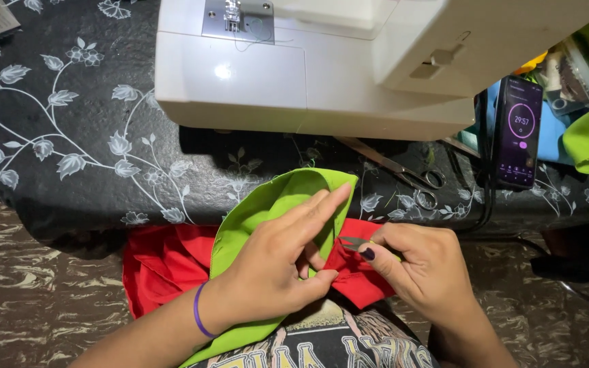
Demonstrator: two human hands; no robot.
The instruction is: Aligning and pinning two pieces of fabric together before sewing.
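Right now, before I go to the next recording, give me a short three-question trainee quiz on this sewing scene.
1. True or false: the right hand holds a small metal cutting tool at the fabric.
2. Which fabric does the left hand pinch at its edge? A. red fabric B. lime green fabric C. blue cloth
3. Fill in: the large scissors lie on the table between the sewing machine and the ____.

Key:
1. True.
2. A; thumb and finger close on the red edge, with green draped under the hand.
3. Phone.
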